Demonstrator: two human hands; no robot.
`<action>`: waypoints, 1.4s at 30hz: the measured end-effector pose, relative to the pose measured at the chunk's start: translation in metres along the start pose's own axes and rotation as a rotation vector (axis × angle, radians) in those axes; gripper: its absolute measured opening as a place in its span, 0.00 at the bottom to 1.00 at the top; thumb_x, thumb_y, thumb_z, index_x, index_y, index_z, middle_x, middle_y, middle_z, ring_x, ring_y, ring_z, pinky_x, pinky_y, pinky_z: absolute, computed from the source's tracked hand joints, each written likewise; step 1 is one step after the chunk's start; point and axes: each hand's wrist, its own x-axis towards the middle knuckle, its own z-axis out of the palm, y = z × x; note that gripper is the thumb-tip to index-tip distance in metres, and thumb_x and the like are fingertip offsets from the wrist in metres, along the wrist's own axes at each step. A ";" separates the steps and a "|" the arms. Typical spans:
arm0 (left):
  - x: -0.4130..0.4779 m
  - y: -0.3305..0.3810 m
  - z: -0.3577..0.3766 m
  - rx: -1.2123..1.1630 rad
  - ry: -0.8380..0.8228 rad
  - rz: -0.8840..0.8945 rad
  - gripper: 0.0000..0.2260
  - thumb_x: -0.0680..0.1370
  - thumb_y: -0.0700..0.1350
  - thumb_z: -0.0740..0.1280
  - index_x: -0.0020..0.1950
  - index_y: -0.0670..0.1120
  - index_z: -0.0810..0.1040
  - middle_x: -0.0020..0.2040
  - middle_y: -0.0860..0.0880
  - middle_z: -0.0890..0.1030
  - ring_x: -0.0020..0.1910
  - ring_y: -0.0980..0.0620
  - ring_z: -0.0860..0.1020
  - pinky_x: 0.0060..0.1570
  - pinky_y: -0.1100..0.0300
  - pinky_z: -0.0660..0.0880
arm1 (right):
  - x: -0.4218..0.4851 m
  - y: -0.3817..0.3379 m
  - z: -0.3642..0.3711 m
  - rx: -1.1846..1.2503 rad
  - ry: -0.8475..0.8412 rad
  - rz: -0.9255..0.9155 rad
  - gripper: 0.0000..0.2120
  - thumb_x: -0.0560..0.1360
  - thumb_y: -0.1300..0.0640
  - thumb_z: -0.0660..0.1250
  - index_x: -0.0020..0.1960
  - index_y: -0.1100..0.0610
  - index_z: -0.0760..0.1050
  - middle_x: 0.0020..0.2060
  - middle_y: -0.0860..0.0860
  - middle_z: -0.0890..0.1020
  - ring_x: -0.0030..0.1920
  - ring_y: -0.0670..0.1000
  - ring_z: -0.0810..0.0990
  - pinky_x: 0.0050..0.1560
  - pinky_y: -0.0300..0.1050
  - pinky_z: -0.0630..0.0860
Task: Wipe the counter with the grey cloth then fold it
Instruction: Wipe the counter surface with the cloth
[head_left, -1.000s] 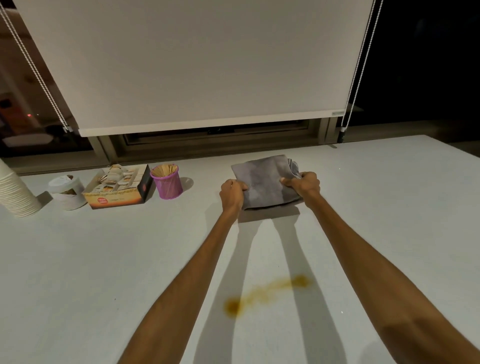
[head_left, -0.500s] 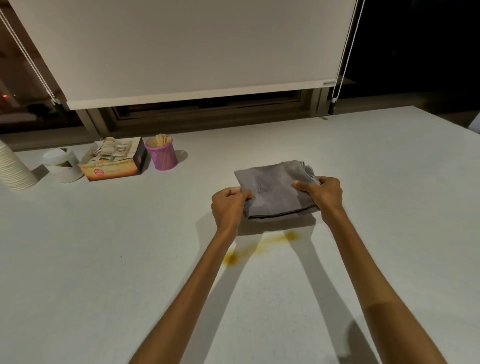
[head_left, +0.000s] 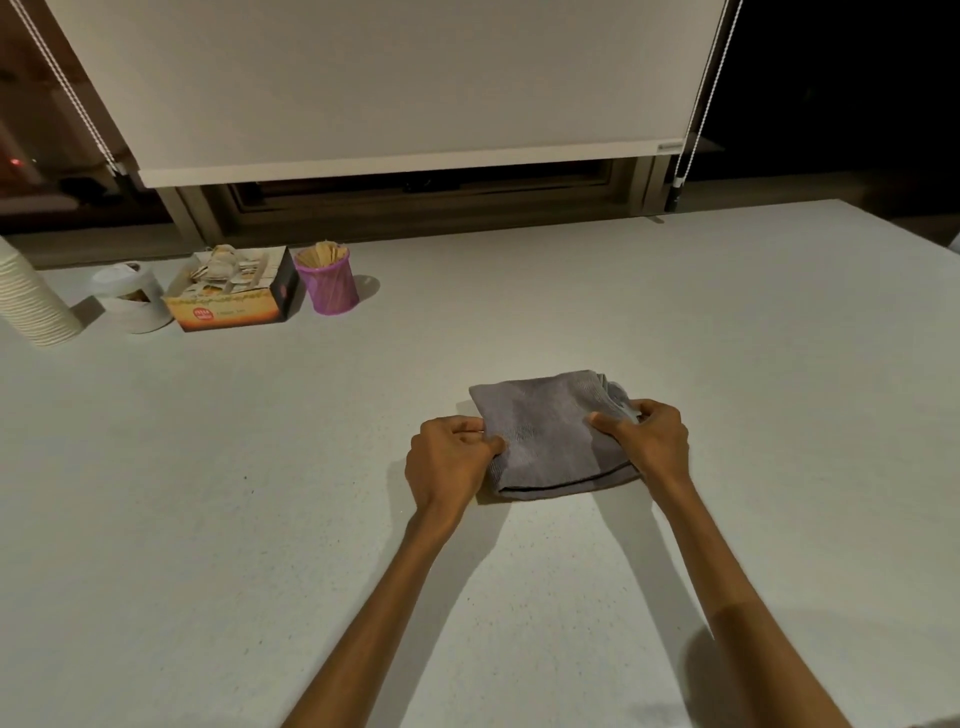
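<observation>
The yellow stain seen on the counter (head_left: 675, 322) half a second ago no longer shows; the folded grey cloth (head_left: 550, 434) has been drawn toward the person and now lies flat at mid-counter. The left hand (head_left: 449, 465) pinches the cloth's left edge with curled fingers; the right hand (head_left: 649, 441) grips its right edge, thumb on top. Well apart, by the window, stand a purple cup (head_left: 328, 286), an open box (head_left: 234, 299), a white tub (head_left: 132, 299) and stacked paper cups (head_left: 31, 296).
</observation>
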 end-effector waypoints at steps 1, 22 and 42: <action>-0.001 -0.003 -0.001 0.029 0.003 0.016 0.16 0.65 0.51 0.78 0.49 0.48 0.85 0.43 0.50 0.86 0.34 0.58 0.78 0.40 0.63 0.76 | -0.001 0.001 0.001 -0.043 0.010 -0.003 0.20 0.67 0.51 0.78 0.53 0.61 0.80 0.46 0.56 0.84 0.43 0.55 0.81 0.36 0.39 0.73; 0.014 -0.087 -0.082 0.606 -0.014 0.182 0.23 0.83 0.51 0.49 0.77 0.46 0.58 0.79 0.43 0.56 0.79 0.47 0.49 0.77 0.44 0.44 | -0.029 0.006 0.082 -0.934 -0.185 -0.485 0.42 0.68 0.20 0.41 0.77 0.36 0.44 0.80 0.55 0.48 0.78 0.64 0.40 0.67 0.76 0.33; 0.015 -0.113 -0.091 0.690 -0.068 0.275 0.25 0.82 0.55 0.42 0.79 0.50 0.49 0.80 0.48 0.51 0.79 0.53 0.45 0.78 0.48 0.42 | -0.054 -0.005 0.110 -0.914 -0.242 -0.541 0.41 0.68 0.21 0.44 0.77 0.37 0.51 0.79 0.51 0.54 0.78 0.62 0.51 0.69 0.77 0.44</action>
